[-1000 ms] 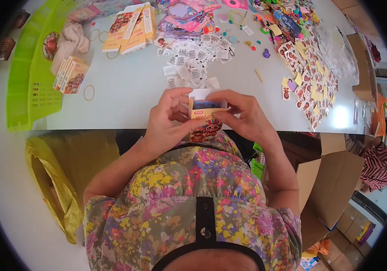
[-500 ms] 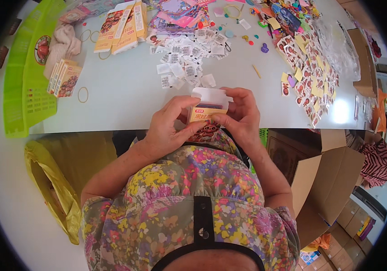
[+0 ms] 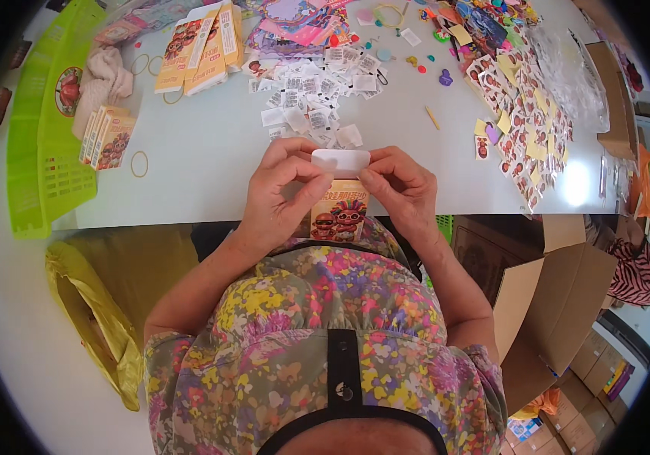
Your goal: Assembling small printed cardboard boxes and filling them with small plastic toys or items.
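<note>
A small yellow cardboard box (image 3: 339, 212) with cartoon figures on its front stands upright against my body at the table's front edge. Its white top flap (image 3: 341, 160) sticks up between my hands. My left hand (image 3: 283, 182) pinches the box's upper left corner between thumb and fingers. On the other side my right hand (image 3: 401, 186) grips the upper right corner, thumb toward me. What lies inside the box is hidden. Just beyond my hands lies a pile of small white printed sachets (image 3: 313, 95).
Finished-looking yellow boxes (image 3: 112, 140) stand at left beside a green basket (image 3: 33, 189). Flat yellow cartons (image 3: 199, 49) lie farther back near rubber bands (image 3: 139, 164). Sticker sheets (image 3: 526, 129) cover the right side. An open cardboard box (image 3: 545, 303) sits below right, a yellow bag (image 3: 93, 326) below left.
The box's front now shows almost fully, where my fingers covered much of it before. Both hands have shifted to its top corners, and the contents visible in the opening are now hidden.
</note>
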The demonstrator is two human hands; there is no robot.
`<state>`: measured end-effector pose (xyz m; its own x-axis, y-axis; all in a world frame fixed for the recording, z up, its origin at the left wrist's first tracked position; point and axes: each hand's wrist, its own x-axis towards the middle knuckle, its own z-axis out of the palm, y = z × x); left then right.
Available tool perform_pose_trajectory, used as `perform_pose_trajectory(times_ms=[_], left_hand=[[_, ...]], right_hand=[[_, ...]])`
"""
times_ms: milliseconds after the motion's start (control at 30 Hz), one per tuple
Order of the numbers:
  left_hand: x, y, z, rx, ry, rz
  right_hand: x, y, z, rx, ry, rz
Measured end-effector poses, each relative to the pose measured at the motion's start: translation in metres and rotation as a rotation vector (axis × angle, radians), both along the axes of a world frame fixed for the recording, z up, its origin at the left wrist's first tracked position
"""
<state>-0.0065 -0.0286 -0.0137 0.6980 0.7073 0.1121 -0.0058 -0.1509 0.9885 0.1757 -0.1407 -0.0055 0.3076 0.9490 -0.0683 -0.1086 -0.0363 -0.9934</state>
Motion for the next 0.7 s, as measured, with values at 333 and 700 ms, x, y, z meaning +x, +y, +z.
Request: perform_pose_trajectory(times_ms=[333, 700], left_hand=[[0.006, 0.016, 0.018, 0.017, -0.052, -0.106], [0.013, 0.020, 0.026, -0.186, 0.126, -0.118]], right_hand=[[0.019, 0.008, 0.026, 0.019, -0.212, 0.219], [0.032, 0.019, 0.038, -0.047, -0.331, 0.328]])
